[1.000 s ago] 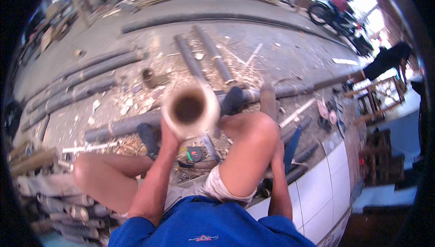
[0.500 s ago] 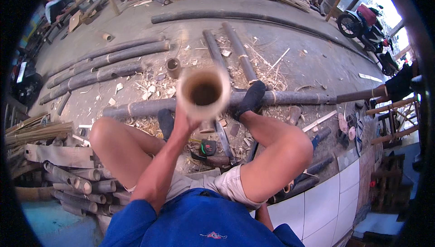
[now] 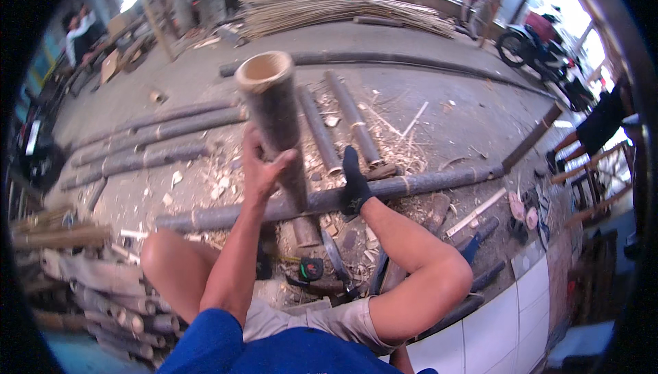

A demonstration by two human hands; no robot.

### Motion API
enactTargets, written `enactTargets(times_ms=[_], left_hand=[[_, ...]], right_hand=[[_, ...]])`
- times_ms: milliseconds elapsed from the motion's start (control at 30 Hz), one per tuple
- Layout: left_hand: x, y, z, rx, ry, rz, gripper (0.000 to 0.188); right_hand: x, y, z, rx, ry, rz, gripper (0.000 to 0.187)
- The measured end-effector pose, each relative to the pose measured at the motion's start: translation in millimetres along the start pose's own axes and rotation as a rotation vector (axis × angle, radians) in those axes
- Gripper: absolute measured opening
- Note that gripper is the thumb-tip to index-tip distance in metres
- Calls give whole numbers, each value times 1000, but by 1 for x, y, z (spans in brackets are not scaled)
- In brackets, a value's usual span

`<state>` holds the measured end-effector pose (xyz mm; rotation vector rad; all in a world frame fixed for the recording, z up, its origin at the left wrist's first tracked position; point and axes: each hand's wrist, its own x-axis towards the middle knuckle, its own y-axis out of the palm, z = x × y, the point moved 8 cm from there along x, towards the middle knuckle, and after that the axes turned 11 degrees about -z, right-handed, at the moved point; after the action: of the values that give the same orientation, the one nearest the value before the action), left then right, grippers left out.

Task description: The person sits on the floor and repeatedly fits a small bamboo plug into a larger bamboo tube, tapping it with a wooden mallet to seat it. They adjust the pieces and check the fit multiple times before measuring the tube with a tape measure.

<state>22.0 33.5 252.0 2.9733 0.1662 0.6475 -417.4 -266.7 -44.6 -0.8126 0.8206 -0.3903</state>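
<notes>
My left hand is wrapped around a thick bamboo tube, its thumb across the front. The tube stands nearly upright with its pale open end at the top. Its lower part passes in front of a long dark bamboo pole lying across the ground. My foot in a dark sock rests against that pole. Below the tube is a short bamboo piece. A long-bladed knife and a tape measure lie between my legs. Of my right arm only a bit shows at the lower edge; the hand is hidden.
Two cut bamboo lengths lie ahead among wood chips. More poles lie at left, and cut tubes are piled lower left. White tiles edge the right. A person stands at far right near a motorbike.
The tube has tipped from its open end facing me to nearly upright, and my left hand has swung slightly left with it. The whole view has shifted as well.
</notes>
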Motion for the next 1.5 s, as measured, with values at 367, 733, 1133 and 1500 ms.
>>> enactTargets(times_ms=[367,733,1133,1500], left_hand=[[31,23,-29,-88,95,-200,88],[46,11,-25,-68,138,-202,79],[75,8,-22,-7,59,-177,73],[78,-8,2,16,-49,-138,71]], right_hand=[[-8,17,-15,225,135,-26,71],[-44,17,-47,425,273,-73,76],[-22,58,-61,562,306,-38,107],[-25,36,-50,417,219,-7,101]])
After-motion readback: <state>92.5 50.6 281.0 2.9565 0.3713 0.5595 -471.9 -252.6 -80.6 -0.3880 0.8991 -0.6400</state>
